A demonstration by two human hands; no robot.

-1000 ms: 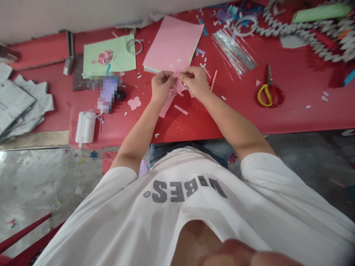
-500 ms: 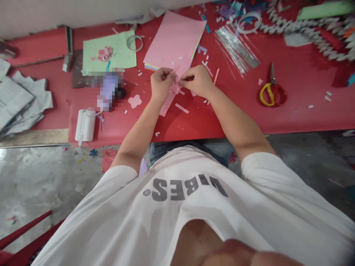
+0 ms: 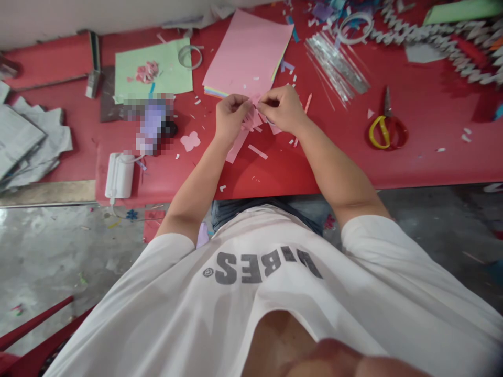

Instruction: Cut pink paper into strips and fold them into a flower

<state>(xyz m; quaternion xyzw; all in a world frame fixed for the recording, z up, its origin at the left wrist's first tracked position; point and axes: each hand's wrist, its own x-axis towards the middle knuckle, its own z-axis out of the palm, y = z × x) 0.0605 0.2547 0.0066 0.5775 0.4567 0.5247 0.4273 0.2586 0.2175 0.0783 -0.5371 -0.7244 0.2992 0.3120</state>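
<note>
A small cut piece of pink paper (image 3: 248, 123) hangs between my hands over the red table. My left hand (image 3: 232, 116) has its thumb and fingers pinched on the left side of that paper. From the right, my right hand (image 3: 281, 108) pinches the same paper near its upper edge, fingertips close to the left ones. Behind both hands lies a stack of coloured sheets with a pink one (image 3: 247, 52) on top. A pink strip (image 3: 238, 146) rests below my left hand, and a pink flower-shaped cutout (image 3: 190, 141) lies to its left.
Scissors (image 3: 387, 131) with yellow and red handles lie at the right. Clear plastic strips (image 3: 338, 68) and a tape roll (image 3: 356, 28) are behind them. On the left are a green sheet (image 3: 173, 68), a white power bank (image 3: 120, 175) and folded newspapers (image 3: 23, 141).
My right hand has shifted slightly up and right at the pink paper, its fingertips now higher. The view has moved a little, and my left hand keeps its pinch.
</note>
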